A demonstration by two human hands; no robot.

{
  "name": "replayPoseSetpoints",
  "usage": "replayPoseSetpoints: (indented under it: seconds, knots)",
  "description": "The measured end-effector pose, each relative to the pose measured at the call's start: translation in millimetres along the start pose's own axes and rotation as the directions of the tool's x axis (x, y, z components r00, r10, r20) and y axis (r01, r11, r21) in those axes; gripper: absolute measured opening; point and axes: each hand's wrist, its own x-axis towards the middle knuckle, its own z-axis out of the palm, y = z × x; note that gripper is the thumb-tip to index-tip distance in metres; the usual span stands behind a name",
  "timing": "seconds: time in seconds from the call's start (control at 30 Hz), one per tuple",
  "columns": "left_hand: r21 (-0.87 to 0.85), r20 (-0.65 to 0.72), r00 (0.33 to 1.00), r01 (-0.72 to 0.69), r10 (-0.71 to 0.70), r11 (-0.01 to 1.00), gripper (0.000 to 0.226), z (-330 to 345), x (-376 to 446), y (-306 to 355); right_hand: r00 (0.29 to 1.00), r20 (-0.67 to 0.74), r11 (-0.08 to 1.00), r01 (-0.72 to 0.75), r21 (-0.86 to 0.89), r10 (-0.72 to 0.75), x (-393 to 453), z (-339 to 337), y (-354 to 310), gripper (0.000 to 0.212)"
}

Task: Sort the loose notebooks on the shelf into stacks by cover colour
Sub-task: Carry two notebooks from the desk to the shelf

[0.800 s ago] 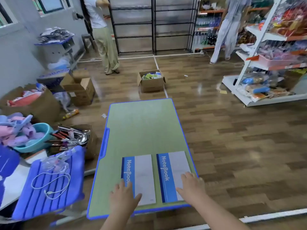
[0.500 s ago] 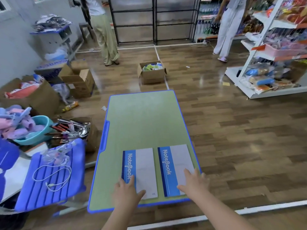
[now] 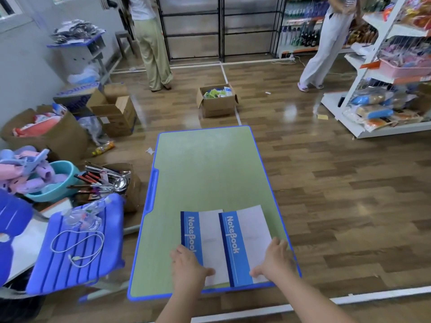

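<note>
The left hand [image 3: 189,268] is grasping the near left corner of the left notebook [image 3: 205,243], thumb lying over the cover, while the right hand [image 3: 275,259] is pinching the near right corner of the right notebook [image 3: 245,245]. Both blue-and-white notebooks are lying flat on the green table [image 3: 205,171] at its 6 o'clock end, the right one overlapping the left one's edge. A cardboard box [image 3: 218,104] is sitting on the floor at 12 o'clock, and a blue chair [image 3: 77,243] is standing at 9 o'clock.
</note>
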Motion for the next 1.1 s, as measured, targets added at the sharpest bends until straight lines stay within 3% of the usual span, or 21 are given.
replayPoseSetpoints:
  seconds: [0.1, 0.17, 0.23, 0.37, 0.6, 0.83, 1.0, 1.1]
  knots:
    - [-0.226, 0.000, 1.000, 0.004, -0.004, 0.974, 0.068, 0, 2, -3, 0.998, -0.032, 0.997, 0.051, 0.065, -0.049, 4, 1, 0, 0.074]
    - [-0.368, -0.021, 1.000, -0.009, 0.001, 0.930, 0.048, 2, 4, -5, 0.997, -0.053, 0.981, 0.069, 0.179, -0.060, 7, 3, -1, 0.046]
    - [-0.473, -0.035, 0.999, -0.023, 0.007, 0.881, 0.039, 2, 4, -7, 0.996, -0.059, 0.947, 0.088, 0.309, -0.073, 9, 6, 1, 0.032]
    - [-0.626, -0.043, 0.998, -0.059, 0.042, 0.778, 0.039, -8, 3, -12, 0.992, -0.060, 0.852, 0.123, 0.509, -0.108, 5, 0, 6, 0.044]
    - [-0.742, -0.089, 0.992, -0.123, 0.085, 0.659, 0.026, -47, -18, -16, 0.982, -0.147, 0.717, 0.185, 0.672, -0.115, -23, -37, 8, 0.051]
    - [-0.835, -0.103, 0.983, -0.168, 0.151, 0.524, 0.024, -73, -54, -22, 0.975, -0.177, 0.579, 0.222, 0.784, -0.134, -49, -48, 13, 0.034]
    - [-0.879, -0.073, 0.976, -0.161, 0.207, 0.449, 0.028, -83, -69, -23, 0.982, -0.098, 0.484, 0.167, 0.859, -0.165, -80, -63, 16, 0.018]
    - [-0.884, -0.071, 0.973, -0.163, 0.219, 0.438, 0.030, -87, -74, -24, 0.975, -0.099, 0.460, 0.182, 0.869, -0.199, -84, -64, 19, 0.025]
